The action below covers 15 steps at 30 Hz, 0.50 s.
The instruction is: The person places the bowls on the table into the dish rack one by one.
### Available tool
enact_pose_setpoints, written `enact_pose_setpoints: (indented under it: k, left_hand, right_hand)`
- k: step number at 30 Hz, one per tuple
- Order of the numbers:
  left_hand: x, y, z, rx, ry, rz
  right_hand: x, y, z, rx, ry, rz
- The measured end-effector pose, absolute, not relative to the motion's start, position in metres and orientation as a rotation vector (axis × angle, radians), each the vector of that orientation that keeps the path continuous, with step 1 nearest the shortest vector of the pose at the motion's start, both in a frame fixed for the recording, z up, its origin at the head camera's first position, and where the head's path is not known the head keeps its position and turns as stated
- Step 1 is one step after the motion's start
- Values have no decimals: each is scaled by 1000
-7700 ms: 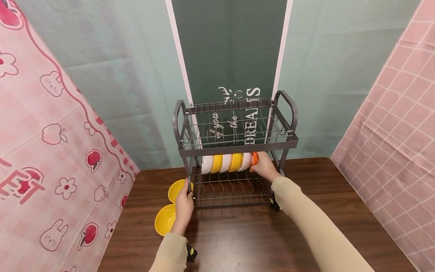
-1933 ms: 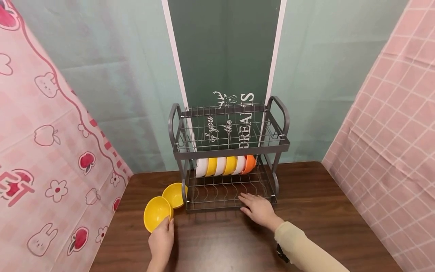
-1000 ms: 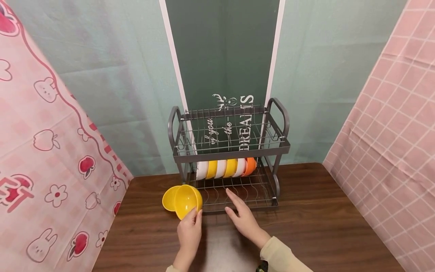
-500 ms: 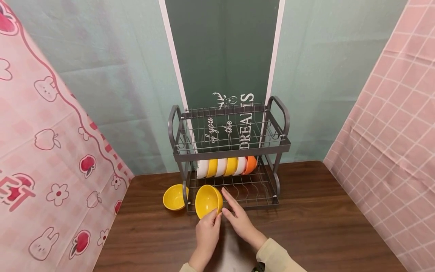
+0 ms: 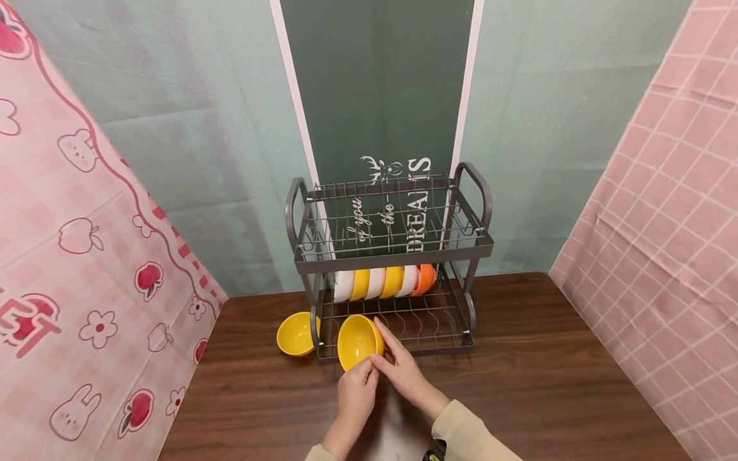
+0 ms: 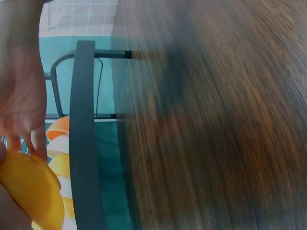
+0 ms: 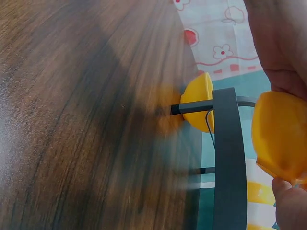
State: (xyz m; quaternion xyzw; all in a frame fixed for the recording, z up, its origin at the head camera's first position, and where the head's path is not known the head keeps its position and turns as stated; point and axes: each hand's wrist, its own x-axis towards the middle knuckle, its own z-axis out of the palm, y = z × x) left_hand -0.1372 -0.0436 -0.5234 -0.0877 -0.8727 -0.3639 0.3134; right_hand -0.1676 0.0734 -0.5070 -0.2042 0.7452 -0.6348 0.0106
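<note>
In front of the lower tier of a dark two-tier dish rack point(image 5: 394, 256), a yellow bowl point(image 5: 356, 342) is held up, tilted with its inside facing left. My left hand point(image 5: 355, 394) pinches its near rim. At the bowl's right side is my right hand point(image 5: 406, 378), thumb at the near rim and fingers along the outer wall. The right wrist view shows the bowl point(image 7: 280, 136) between both hands. A second yellow bowl point(image 5: 296, 334) stands on the table left of the rack, partly behind its leg.
White, yellow and orange bowls point(image 5: 393, 282) stand on edge in a row at the back of the lower tier. Wire slots point(image 5: 421, 323) run in front of them. The rack stands on a brown wood-grain table point(image 5: 530, 384), with curtains behind and at both sides.
My left hand has picked up the nearer yellow bowl from the left and carried it right, before the rack. My right hand left the rack and came onto the bowl. The orange bowl stays in the row.
</note>
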Motion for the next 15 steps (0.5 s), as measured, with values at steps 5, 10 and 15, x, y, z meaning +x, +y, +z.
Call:
enact_pose_setpoints:
  k: [5,10,15]
  left_hand:
    - [-138,-53,-528,-297,-2307,-977]
    - [-139,-63,-532,-372,-2334,-985]
    - [-141,-72,-531,-394,-2419,-931]
  right_hand:
    - [-174,71,-514,-654,2296,-2006]
    - [-179,68,-511,-559,2239,-2027]
    - [-182,65,-498,-446,2158,-2050]
